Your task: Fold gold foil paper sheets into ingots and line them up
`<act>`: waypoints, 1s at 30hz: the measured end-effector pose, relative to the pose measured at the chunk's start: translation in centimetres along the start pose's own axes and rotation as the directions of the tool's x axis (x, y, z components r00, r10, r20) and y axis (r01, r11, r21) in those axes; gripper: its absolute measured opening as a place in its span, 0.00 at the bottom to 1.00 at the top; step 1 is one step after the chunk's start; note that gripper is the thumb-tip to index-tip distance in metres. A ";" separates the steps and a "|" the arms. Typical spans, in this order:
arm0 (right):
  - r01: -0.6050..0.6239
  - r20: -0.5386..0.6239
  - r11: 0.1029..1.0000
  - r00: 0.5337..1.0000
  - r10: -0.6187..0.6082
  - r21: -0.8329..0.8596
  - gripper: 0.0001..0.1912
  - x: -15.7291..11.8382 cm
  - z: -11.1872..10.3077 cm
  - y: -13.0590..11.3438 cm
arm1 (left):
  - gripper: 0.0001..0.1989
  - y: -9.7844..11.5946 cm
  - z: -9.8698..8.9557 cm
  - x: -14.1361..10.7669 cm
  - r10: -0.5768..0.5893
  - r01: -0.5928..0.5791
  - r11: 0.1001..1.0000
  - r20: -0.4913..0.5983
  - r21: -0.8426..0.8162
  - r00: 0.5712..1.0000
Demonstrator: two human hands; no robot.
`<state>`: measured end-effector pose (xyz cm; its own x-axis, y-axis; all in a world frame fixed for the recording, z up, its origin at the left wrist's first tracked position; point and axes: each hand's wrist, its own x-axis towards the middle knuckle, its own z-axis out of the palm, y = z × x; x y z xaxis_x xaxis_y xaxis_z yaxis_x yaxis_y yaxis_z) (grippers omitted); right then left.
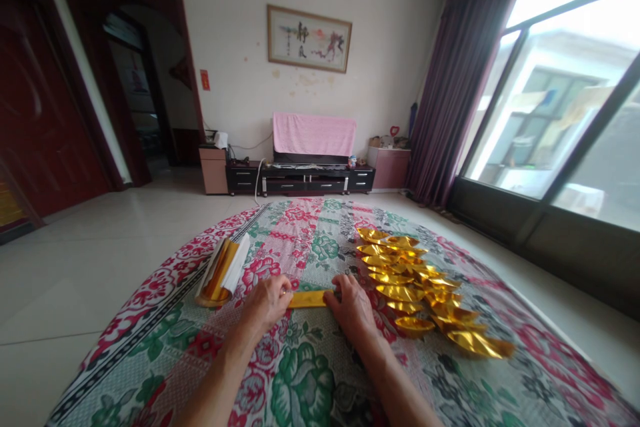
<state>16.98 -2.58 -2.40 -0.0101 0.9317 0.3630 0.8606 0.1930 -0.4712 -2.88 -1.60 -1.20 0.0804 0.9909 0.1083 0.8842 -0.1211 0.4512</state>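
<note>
My left hand and right hand pinch a flat gold strip; shiny boat-shaped pieces lie toward the surface's right edge.

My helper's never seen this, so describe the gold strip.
Start at the flowered tablecloth. Near its middle, the left hand and right hand hold the gold strip between them. It's flat and narrow, unlike the boat-shaped gold pieces to the right.
</note>
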 end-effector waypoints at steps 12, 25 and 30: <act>0.033 0.060 0.999 0.998 -0.032 -0.010 0.08 -0.1 0.0 0.0 | 0.09 -0.6 0.1 0.2 0.024 -0.023 0.997 0.003 -0.074 1.000; 0.020 0.070 0.999 0.997 -0.018 -0.025 0.08 -0.1 -0.1 -0.3 | 0.06 -0.4 -0.2 0.0 0.057 -0.057 0.998 -0.017 -0.019 0.998; 0.014 0.089 0.998 0.996 -0.010 -0.053 0.09 -0.2 0.0 -0.5 | 0.08 -0.2 -0.5 0.0 0.034 -0.033 0.999 0.044 -0.013 0.998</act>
<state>16.57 -2.86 -2.24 -0.0635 0.9535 0.2947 0.8861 0.1897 -0.4228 -3.29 -1.62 -0.79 0.1307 0.9878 0.0841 0.8751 -0.1548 0.4584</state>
